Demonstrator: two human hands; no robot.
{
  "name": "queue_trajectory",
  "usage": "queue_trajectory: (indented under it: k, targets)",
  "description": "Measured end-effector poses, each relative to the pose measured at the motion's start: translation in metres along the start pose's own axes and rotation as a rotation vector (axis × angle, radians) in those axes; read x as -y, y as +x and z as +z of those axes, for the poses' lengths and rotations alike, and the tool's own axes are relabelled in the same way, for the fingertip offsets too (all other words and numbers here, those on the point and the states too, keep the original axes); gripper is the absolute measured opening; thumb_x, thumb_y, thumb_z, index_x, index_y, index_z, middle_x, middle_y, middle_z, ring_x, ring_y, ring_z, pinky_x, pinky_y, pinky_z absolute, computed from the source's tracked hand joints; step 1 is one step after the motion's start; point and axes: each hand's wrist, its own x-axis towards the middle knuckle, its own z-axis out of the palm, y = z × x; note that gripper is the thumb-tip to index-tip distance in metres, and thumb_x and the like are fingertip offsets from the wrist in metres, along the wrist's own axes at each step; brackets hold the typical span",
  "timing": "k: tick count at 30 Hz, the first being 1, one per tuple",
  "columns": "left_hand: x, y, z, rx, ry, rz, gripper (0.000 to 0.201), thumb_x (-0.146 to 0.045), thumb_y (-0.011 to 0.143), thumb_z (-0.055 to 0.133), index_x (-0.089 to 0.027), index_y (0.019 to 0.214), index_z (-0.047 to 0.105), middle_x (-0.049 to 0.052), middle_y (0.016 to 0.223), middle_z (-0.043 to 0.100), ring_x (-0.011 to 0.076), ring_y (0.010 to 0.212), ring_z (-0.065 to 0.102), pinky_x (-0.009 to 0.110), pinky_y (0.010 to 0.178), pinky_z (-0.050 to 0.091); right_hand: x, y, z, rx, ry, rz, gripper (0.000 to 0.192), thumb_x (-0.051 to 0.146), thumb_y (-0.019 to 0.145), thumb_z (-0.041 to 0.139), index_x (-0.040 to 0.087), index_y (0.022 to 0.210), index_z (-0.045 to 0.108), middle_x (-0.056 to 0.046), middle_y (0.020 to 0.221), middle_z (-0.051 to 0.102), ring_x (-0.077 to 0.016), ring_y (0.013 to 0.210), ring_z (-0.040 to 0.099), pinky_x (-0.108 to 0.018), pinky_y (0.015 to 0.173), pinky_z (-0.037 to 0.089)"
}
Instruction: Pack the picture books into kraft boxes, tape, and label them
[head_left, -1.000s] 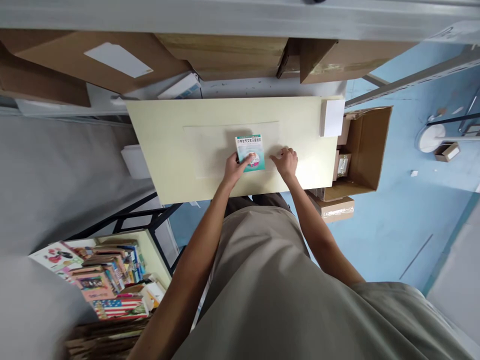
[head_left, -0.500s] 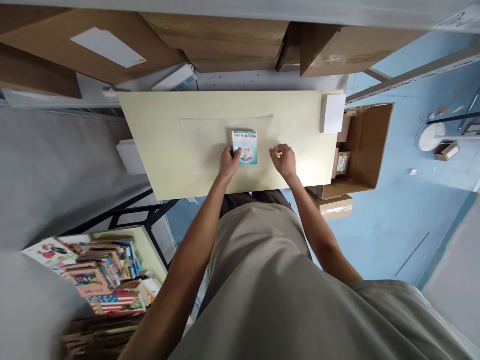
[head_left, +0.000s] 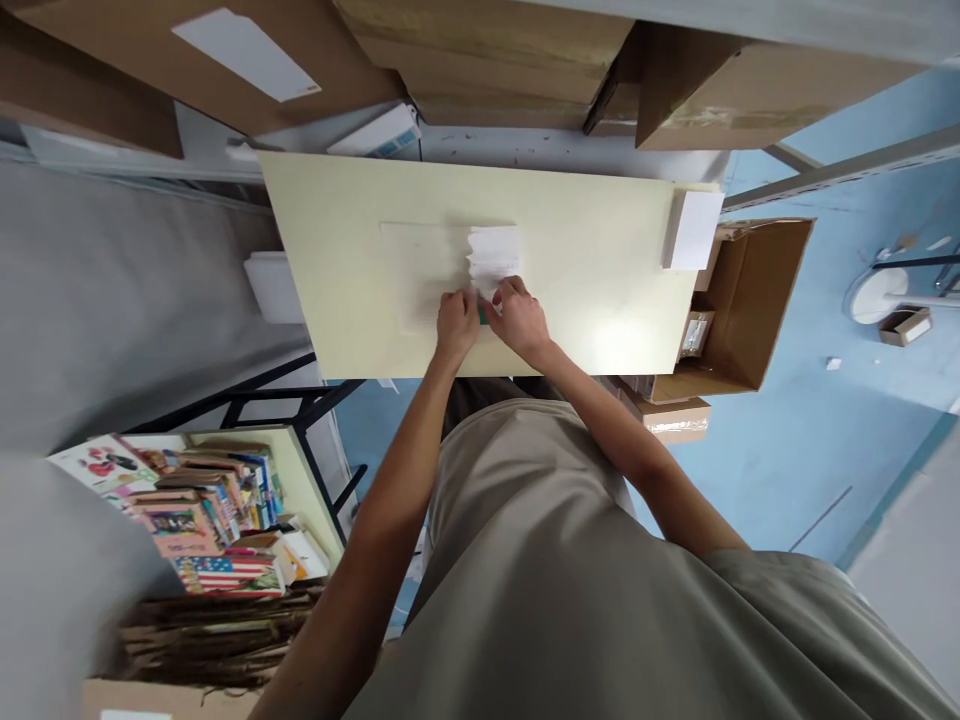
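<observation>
Right of the table point(head_left: 600, 250), an open cardboard box point(head_left: 761, 300) is holding a carton point(head_left: 696, 333). Mid-table, the left hand point(head_left: 457, 325) is gripping a booklet point(head_left: 495, 250); the right hand's point(head_left: 519, 318) fingers are curling at its near end, grip unclear. White, wavy-edged paper is showing.

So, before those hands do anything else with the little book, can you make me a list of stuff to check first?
1. Left hand on the book: ok, fingers curled at its near left corner.
2. Right hand on the book: ok, at its near edge; whether its grip has a page pinched, cannot tell.
3. Front title readable: not ok, white pages show instead.
4. Pale sheet flat on the table: ok, it looks flat.
5. Book resting on that sheet: cannot tell, it may be held just above.
6. White block out of the way: ok, at the table's right end, apart from both hands.
</observation>
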Motion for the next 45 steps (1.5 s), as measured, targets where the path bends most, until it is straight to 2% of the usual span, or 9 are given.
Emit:
queue_trajectory:
  k: [7,10,13,16,20,26,36,41,45]
  targets:
    - [-0.006,-0.006,0.009,-0.113,0.001,-0.061,0.018,-0.035,0.104,0.078,-0.022,0.117,0.078,0.014,0.119,0.076,0.03,0.107,0.076,0.046,0.105,0.06,-0.016,0.001,-0.007,0.115,0.034,-0.064,0.03,0.018,0.107,0.055,0.019,0.133,0.07,-0.019,0.155,0.068,-0.0305,0.113,0.082,-0.05,0.106,0.068]
    - [-0.006,-0.006,0.016,-0.161,-0.028,-0.036,0.027,-0.026,0.103,0.078,-0.022,0.13,0.079,0.014,0.128,0.075,0.0293,0.109,0.078,0.045,0.107,0.061,-0.035,0.006,-0.017,0.014,0.061,-0.035,0.033,0.021,0.111,0.052,0.02,0.139,0.069,-0.018,0.149,0.072,-0.0292,0.112,0.082,-0.05,0.106,0.069]
    - [-0.002,-0.007,0.021,-0.188,-0.064,-0.002,0.027,-0.026,0.107,0.072,-0.023,0.133,0.08,0.013,0.129,0.075,0.0289,0.112,0.079,0.044,0.109,0.061,-0.049,0.02,-0.029,-0.115,-0.02,-0.056,0.041,0.027,0.115,0.05,0.022,0.153,0.064,-0.02,0.156,0.068,-0.0369,0.135,0.075,-0.059,0.112,0.068]
    - [0.002,-0.009,0.024,-0.229,-0.08,0.024,0.027,-0.029,0.11,0.07,-0.023,0.134,0.081,0.013,0.127,0.077,0.0273,0.107,0.078,0.043,0.109,0.063,-0.051,0.041,-0.044,0.003,-0.136,-0.324,0.045,0.026,0.114,0.052,0.025,0.157,0.065,-0.016,0.17,0.063,-0.0379,0.166,0.053,-0.065,0.132,0.054]
    - [0.003,-0.009,0.026,-0.255,-0.102,0.053,0.027,-0.032,0.112,0.068,-0.024,0.134,0.081,0.013,0.128,0.079,0.0272,0.108,0.078,0.042,0.109,0.063,-0.046,0.07,-0.062,0.319,-0.224,-0.681,0.051,0.015,0.11,0.05,0.032,0.154,0.07,-0.001,0.181,0.057,-0.0258,0.179,0.036,-0.06,0.148,0.03]
    - [-0.001,-0.005,0.021,-0.242,-0.157,0.002,0.02,-0.031,0.11,0.073,-0.021,0.125,0.082,0.014,0.124,0.081,0.0277,0.108,0.078,0.041,0.108,0.061,-0.024,0.105,-0.064,0.562,-0.371,-0.735,0.054,0.011,0.106,0.054,0.032,0.152,0.073,0.002,0.175,0.062,-0.0254,0.177,0.039,-0.07,0.138,0.04]
    - [0.003,-0.012,0.023,-0.273,-0.221,-0.062,0.03,-0.043,0.11,0.071,-0.024,0.087,0.075,0.012,0.095,0.081,0.0323,0.102,0.076,0.048,0.105,0.058,-0.03,0.13,-0.06,0.529,-0.447,-0.816,0.026,0.027,0.098,0.085,0.026,0.124,0.081,-0.006,0.144,0.079,-0.0316,0.155,0.062,-0.057,0.129,0.049]
    - [-0.005,-0.032,0.018,-0.294,-0.168,0.07,0.027,-0.045,0.115,0.062,-0.023,0.116,0.077,0.019,0.128,0.079,0.0385,0.13,0.07,0.056,0.122,0.052,-0.021,0.14,-0.056,0.547,-0.492,-0.765,0.028,0.044,0.098,0.088,0.024,0.115,0.08,-0.008,0.132,0.08,-0.0304,0.14,0.068,-0.048,0.121,0.055]
    - [-0.028,-0.058,0.032,-0.239,-0.126,0.19,0.05,-0.055,0.105,0.079,-0.019,0.137,0.068,0.023,0.145,0.071,0.044,0.145,0.063,0.06,0.13,0.048,-0.013,0.14,-0.05,0.363,-0.392,-0.679,0.034,0.053,0.097,0.088,0.023,0.111,0.08,-0.007,0.12,0.079,-0.0285,0.125,0.073,-0.041,0.109,0.061]
